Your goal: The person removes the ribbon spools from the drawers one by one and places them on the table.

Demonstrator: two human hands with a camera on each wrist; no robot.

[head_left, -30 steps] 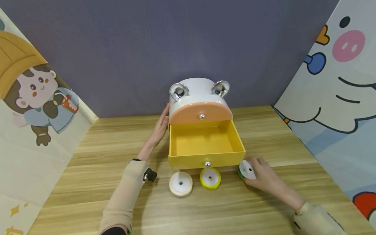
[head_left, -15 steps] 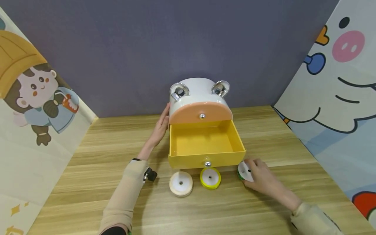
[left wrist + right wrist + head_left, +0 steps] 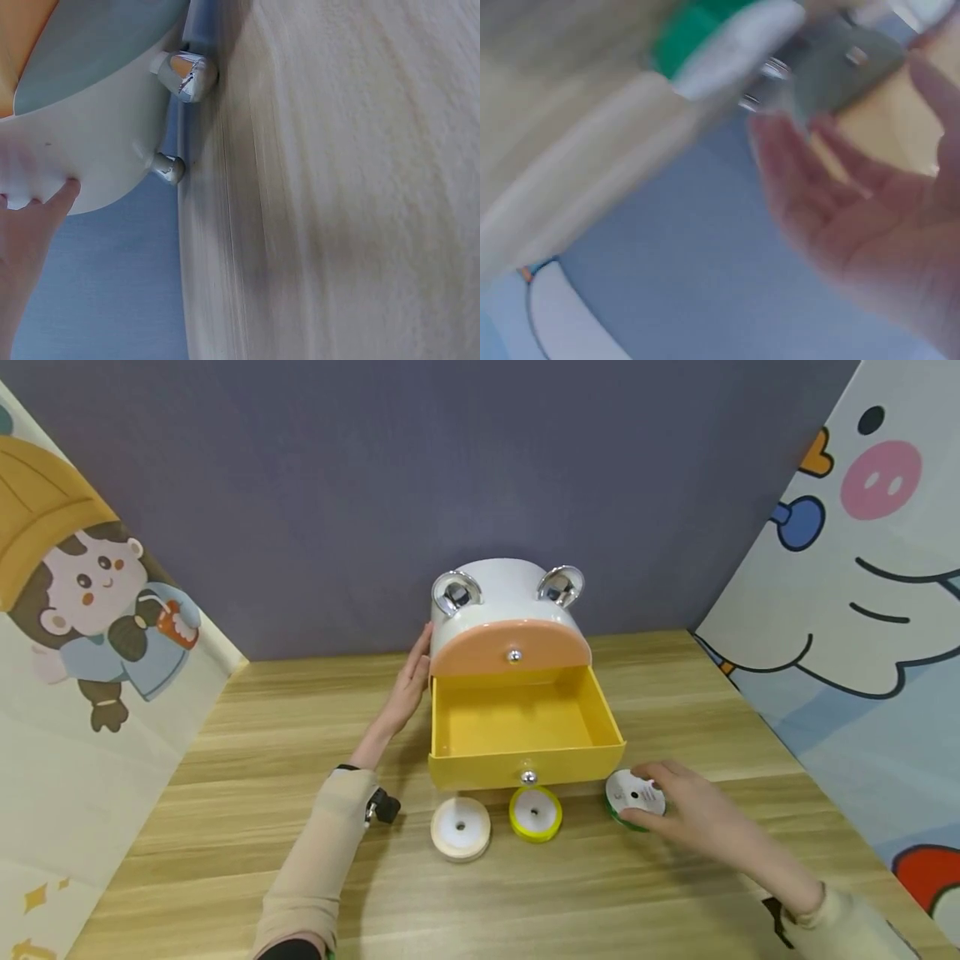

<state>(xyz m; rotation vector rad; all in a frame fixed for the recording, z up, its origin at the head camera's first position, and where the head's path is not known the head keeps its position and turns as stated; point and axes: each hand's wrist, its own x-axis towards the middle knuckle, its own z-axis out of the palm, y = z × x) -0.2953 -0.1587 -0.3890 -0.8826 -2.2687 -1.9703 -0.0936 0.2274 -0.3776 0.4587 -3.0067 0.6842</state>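
A white cabinet [image 3: 504, 583] with two chrome-ringed eyes stands at the back, its yellow drawer [image 3: 480, 770] pulled out and bare inside. My left hand [image 3: 405, 695] rests along the cabinet's left side with fingers stretched; in the left wrist view the fingertips [image 3: 71, 187] touch the white wall. On the table right of the drawer lies a green ribbon spool [image 3: 628, 789] with a white label. My right hand [image 3: 697, 814] hovers at its right edge, thumb and fingers spread apart. The right wrist view, blurred, has the hand [image 3: 870, 217] holding nothing, apart from the spool [image 3: 739, 45].
A cream ribbon spool [image 3: 461, 843] and a yellow ribbon spool [image 3: 535, 831] lie flat in front of the drawer. Above the drawer is a peach front [image 3: 480, 647] with a silver knob. A grey wall [image 3: 337, 527] rises behind; printed panels flank the wooden table [image 3: 300, 727].
My right hand has loosened its grip on the green ribbon spool and drawn back to the right, uncovering more of the label. The left hand stays against the cabinet.
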